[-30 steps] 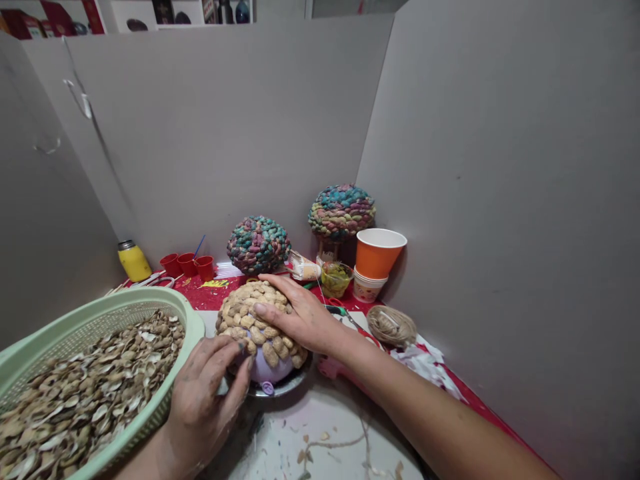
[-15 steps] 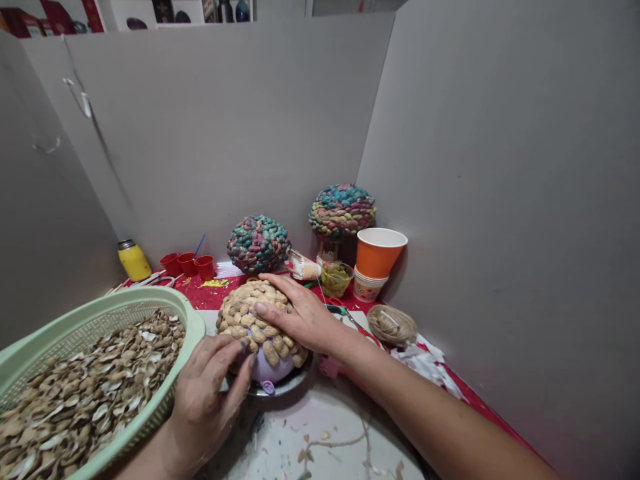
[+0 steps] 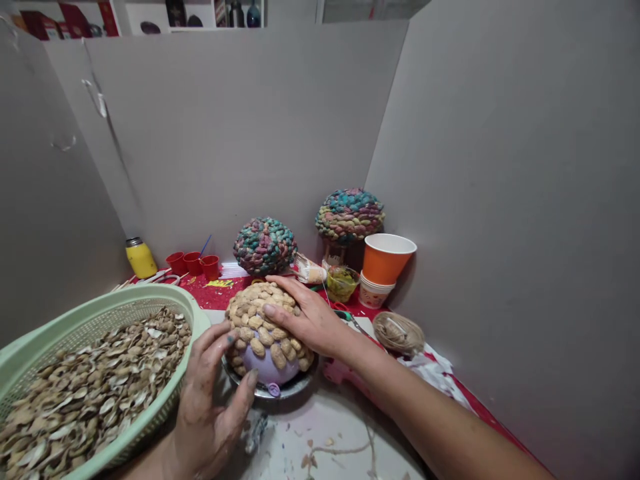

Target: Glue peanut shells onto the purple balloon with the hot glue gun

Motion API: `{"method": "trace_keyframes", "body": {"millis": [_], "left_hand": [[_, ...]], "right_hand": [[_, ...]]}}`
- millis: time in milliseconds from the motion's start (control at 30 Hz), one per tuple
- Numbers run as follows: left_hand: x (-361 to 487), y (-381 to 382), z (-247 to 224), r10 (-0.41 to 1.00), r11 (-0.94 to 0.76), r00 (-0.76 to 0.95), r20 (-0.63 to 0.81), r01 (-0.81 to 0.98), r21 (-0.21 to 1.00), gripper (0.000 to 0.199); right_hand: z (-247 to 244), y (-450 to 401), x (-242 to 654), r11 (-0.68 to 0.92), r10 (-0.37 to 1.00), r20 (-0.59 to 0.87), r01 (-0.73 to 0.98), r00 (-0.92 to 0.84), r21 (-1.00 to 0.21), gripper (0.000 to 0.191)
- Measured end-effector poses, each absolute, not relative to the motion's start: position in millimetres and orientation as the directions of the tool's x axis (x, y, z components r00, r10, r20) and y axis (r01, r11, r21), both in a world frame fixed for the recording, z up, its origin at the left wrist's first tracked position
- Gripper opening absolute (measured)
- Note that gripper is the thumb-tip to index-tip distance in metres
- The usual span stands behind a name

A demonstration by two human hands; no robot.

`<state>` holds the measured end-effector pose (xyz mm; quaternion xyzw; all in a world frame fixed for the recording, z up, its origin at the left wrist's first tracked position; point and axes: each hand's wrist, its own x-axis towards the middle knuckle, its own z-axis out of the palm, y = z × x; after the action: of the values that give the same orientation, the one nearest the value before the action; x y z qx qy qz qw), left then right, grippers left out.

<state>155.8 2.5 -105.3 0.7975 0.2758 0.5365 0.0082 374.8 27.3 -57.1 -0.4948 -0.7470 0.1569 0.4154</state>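
Grey partition walls (image 3: 225, 133) box in the table, and there's a round purple balloon coated in tan peanut shells (image 3: 266, 353) sitting in a shallow round metal dish (image 3: 300, 385). The person's right hand (image 3: 310, 317) lies spread over its 1 o'clock; the left hand (image 3: 207, 393) is at 8, thumb and fingers wide apart, can't tell if touching. Light-green plastic basket (image 3: 198, 313) of brown shells at 9.

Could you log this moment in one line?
shell-covered balloon: lower front bare; left hand: open, beside it; right hand: laid on top; green basket: loose shells
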Motion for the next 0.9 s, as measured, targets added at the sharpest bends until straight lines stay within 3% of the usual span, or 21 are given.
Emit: {"method": "trace_keyframes", "body": {"millis": [167, 300, 900], "left_hand": [[161.6, 3.9, -115.6, 0.659, -0.738, 0.310, 0.685, 0.440, 0.511, 0.062], [164.1, 10.2, -123.7, 0.734, -0.676, 0.330, 0.594, 0.431, 0.597, 0.066], [170.7, 20.4, -129.5, 0.780, -0.625, 0.298, 0.550, 0.395, 0.673, 0.064]], "right_hand": [[-56.9, 26.1, 373.6, 0.452, 0.876, 0.452, 0.611, -0.168, -0.649, 0.064], [-56.2, 25.8, 373.3, 0.454, 0.877, 0.449, 0.600, -0.172, -0.658, 0.061], [-56.2, 24.7, 371.6, 0.438, 0.889, 0.425, 0.594, -0.172, -0.675, 0.059]]}}
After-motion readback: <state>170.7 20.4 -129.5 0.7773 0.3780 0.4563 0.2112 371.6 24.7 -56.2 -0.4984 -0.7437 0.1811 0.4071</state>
